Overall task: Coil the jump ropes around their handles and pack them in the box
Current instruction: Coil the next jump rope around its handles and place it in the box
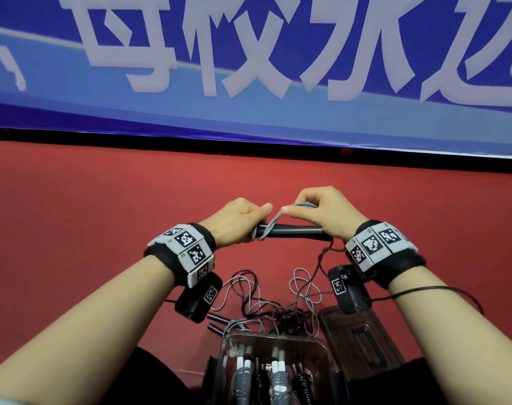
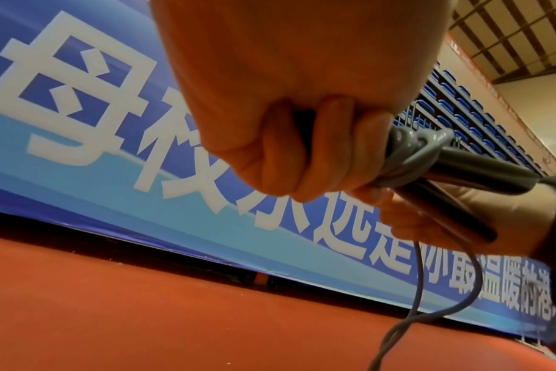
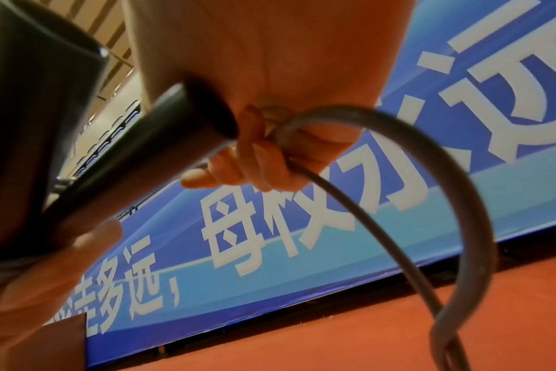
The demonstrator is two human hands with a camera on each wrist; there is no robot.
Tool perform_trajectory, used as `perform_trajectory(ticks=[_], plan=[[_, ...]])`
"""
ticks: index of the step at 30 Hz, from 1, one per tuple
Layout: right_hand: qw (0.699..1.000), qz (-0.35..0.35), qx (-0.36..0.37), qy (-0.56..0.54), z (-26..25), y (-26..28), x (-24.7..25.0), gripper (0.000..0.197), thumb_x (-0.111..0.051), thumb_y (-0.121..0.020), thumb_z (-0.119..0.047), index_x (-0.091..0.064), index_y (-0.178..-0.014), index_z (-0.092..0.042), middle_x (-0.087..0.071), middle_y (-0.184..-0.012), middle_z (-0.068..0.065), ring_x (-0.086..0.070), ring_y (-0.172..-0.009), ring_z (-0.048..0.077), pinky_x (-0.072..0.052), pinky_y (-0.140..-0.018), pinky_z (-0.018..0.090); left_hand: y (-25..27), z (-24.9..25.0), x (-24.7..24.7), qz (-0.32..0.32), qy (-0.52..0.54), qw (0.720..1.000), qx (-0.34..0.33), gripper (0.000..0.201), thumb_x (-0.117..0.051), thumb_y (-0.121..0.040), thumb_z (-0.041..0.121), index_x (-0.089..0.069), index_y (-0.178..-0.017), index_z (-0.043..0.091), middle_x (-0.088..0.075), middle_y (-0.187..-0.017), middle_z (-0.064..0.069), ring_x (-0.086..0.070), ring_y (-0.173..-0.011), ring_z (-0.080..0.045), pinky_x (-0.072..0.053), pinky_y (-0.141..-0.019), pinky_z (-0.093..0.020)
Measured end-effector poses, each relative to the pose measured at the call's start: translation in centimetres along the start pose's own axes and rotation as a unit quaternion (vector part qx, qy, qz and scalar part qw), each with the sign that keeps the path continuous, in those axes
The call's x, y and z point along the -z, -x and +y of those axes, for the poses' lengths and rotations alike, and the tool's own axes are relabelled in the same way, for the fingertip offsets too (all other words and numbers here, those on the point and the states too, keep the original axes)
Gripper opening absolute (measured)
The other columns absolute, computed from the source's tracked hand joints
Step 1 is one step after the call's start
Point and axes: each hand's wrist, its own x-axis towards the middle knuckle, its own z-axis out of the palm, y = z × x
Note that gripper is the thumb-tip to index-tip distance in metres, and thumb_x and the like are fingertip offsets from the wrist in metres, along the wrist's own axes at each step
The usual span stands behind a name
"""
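Two black jump-rope handles (image 1: pixel 292 231) are held level and side by side above the red floor. My left hand (image 1: pixel 239 221) grips their left end (image 2: pixel 454 163), where the grey rope (image 1: pixel 265 231) makes a few turns around them. My right hand (image 1: pixel 316 212) holds a loop of that grey rope (image 3: pixel 381 160) just above the handles, fingers curled round it. The slack rope (image 1: pixel 304 285) hangs down to a loose tangle on the floor. A clear plastic box (image 1: pixel 322 350) near my knees holds several coiled ropes (image 1: pixel 278 381).
More loose rope and two black handles (image 1: pixel 218 323) lie on the floor beside the box. A dark brown lid (image 1: pixel 363 337) rests to the box's right. A blue banner (image 1: pixel 249 68) with white characters stands behind the red floor (image 1: pixel 88 214).
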Motion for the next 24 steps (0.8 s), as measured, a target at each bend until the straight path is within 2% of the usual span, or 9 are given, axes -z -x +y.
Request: perform_trajectory(ticks=[3,7,10,12,14,18,21,22,24], plan=[[0.999,-0.032,-0.028,-0.031,0.4,-0.4,-0.5,0.038,-0.073,-0.074,-0.056,-0.062,-0.06,-0.023,-0.043,-0.049,-0.014,-0.037,-0.049,0.005,-0.032,-0.056,0.026,0.5,0.4,0.2,0.002,0.047,0.999,0.008,0.06,-0.037,-0.103,0.046,-0.051,-0.056,0.013,-0.036,-0.042,0.004,-0.028,-0.038,-0.012,-0.025,-0.045,-0.022],[0.997,-0.049,-0.028,-0.056,0.5,-0.7,-0.9,0.04,-0.073,-0.074,-0.055,-0.063,-0.061,-0.018,-0.042,-0.051,-0.011,-0.036,-0.05,0.006,-0.031,-0.058,0.028,1.3,1.4,0.0,0.0,0.017,1.0,0.0,0.062,-0.044,-0.092,0.063,-0.051,-0.049,0.018,-0.041,-0.043,0.004,-0.033,-0.041,-0.013,-0.029,-0.045,-0.02],[0.996,-0.071,-0.02,-0.052,0.4,-0.8,-1.3,0.05,-0.071,-0.071,-0.06,-0.065,-0.067,-0.01,-0.045,-0.057,-0.003,-0.038,-0.054,0.009,-0.033,-0.06,0.029,1.6,1.7,-0.5,-0.024,-0.021,0.999,-0.018,0.054,-0.06,-0.087,0.058,-0.058,-0.051,0.017,-0.047,-0.045,0.005,-0.039,-0.043,-0.01,-0.032,-0.047,-0.019],[0.995,-0.079,-0.024,-0.047,0.2,-0.7,-1.4,0.05,-0.07,-0.075,-0.058,-0.063,-0.067,-0.009,-0.044,-0.057,-0.003,-0.037,-0.054,0.009,-0.032,-0.059,0.028,1.7,1.8,-0.5,-0.021,-0.004,0.999,-0.028,0.052,-0.064,-0.088,0.05,-0.057,-0.05,0.016,-0.046,-0.046,0.002,-0.038,-0.043,-0.011,-0.031,-0.046,-0.019],[0.994,-0.087,-0.034,-0.049,0.2,-0.7,-1.2,0.047,-0.066,-0.08,-0.056,-0.059,-0.063,-0.012,-0.04,-0.053,-0.006,-0.034,-0.05,0.007,-0.03,-0.055,0.023,1.6,1.9,-0.2,-0.005,0.027,0.999,-0.039,0.051,-0.062,-0.093,0.041,-0.056,-0.05,0.014,-0.047,-0.047,-0.002,-0.036,-0.043,-0.012,-0.03,-0.045,-0.019],[0.99,-0.099,-0.056,-0.079,0.3,-0.5,-1.0,0.046,-0.056,-0.087,-0.055,-0.055,-0.06,-0.018,-0.042,-0.055,-0.002,-0.038,-0.049,0.01,-0.033,-0.052,0.021,1.7,2.1,-0.1,0.02,0.084,0.996,-0.035,0.05,-0.058,-0.097,0.03,-0.055,-0.051,0.012,-0.043,-0.042,0.004,-0.032,-0.038,-0.009,-0.028,-0.042,-0.016],[0.983,-0.083,-0.093,-0.136,0.4,-0.3,-1.8,0.031,-0.055,-0.098,-0.027,-0.058,-0.069,-0.017,-0.045,-0.053,-0.006,-0.04,-0.049,0.008,-0.038,-0.053,0.022,1.5,2.2,-0.3,0.071,0.128,0.989,-0.02,0.049,-0.053,-0.1,0.031,-0.054,-0.055,0.01,-0.036,-0.037,0.005,-0.026,-0.034,-0.009,-0.022,-0.038,-0.017],[0.981,-0.082,-0.108,-0.142,0.2,-0.2,-2.2,0.032,-0.053,-0.099,-0.027,-0.058,-0.069,-0.017,-0.043,-0.052,-0.006,-0.04,-0.048,0.008,-0.039,-0.054,0.023,1.2,2.1,-0.3,0.102,0.156,0.982,-0.007,0.049,-0.05,-0.101,0.031,-0.055,-0.057,0.009,-0.035,-0.035,0.004,-0.026,-0.032,-0.009,-0.02,-0.037,-0.017],[0.98,-0.092,-0.103,-0.141,-0.1,-0.2,-3.1,0.046,-0.046,-0.101,-0.039,-0.06,-0.064,-0.015,-0.035,-0.049,-0.005,-0.034,-0.044,0.009,-0.039,-0.053,0.023,0.6,1.7,0.1,0.159,0.201,0.967,0.013,0.05,-0.045,-0.102,0.031,-0.056,-0.06,0.008,-0.038,-0.034,0.002,-0.029,-0.03,-0.009,-0.021,-0.036,-0.015]])
